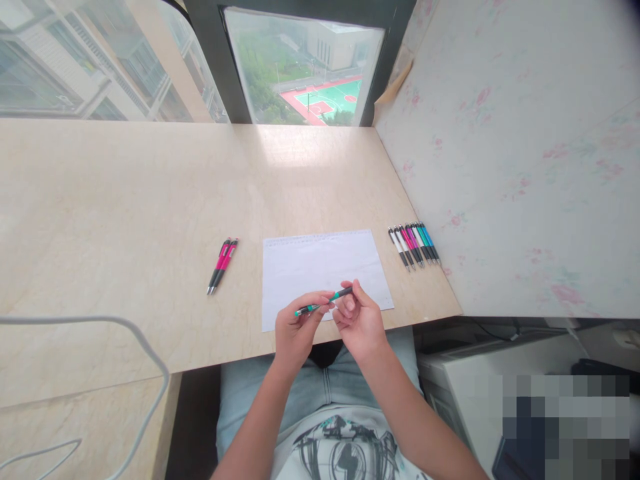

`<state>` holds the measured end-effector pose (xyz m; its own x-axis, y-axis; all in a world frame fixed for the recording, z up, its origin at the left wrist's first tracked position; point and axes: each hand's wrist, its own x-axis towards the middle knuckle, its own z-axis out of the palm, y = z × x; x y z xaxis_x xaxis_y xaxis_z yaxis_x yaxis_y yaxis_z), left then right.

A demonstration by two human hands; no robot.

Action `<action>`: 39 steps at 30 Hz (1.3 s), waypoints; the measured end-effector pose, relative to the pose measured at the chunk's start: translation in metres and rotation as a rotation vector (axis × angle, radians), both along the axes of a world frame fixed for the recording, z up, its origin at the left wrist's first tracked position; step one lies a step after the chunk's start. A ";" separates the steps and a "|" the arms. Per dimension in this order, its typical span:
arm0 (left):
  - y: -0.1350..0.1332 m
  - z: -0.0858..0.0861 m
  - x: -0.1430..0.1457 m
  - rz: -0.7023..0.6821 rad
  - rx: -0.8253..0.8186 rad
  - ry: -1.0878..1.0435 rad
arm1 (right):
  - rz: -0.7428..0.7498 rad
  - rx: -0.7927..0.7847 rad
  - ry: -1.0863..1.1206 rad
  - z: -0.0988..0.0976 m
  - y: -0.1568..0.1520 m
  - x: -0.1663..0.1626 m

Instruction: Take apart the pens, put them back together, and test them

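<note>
A green pen (309,309) with a black grip is held between my two hands above the near part of a white sheet of paper (315,270). My left hand (299,327) pinches the clip end of its barrel. The fingers of my right hand (361,321) close on the dark grip end. Small rows of writing run along the sheet's top edge; the rest of its visible surface looks blank. My fingers cover part of the pen's middle.
Two pink pens (223,265) lie side by side left of the paper. On the right, a row of several pens (413,244) in white, pink, purple, green and blue lies near the papered wall (520,153). A grey cable (145,343) loops over the table's left front. A window (305,73) stands behind.
</note>
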<state>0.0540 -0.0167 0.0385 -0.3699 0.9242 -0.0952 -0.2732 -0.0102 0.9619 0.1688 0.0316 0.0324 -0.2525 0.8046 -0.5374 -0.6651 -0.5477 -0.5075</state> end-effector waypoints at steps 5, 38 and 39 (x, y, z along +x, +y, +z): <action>-0.001 0.000 -0.004 -0.027 0.000 0.056 | 0.019 -0.058 0.022 0.004 -0.001 -0.003; 0.000 0.006 0.019 0.079 -0.036 -0.295 | -0.013 0.254 -0.195 0.011 0.003 -0.006; 0.000 0.002 0.017 0.082 -0.026 -0.226 | -0.001 0.229 -0.163 0.012 0.001 -0.006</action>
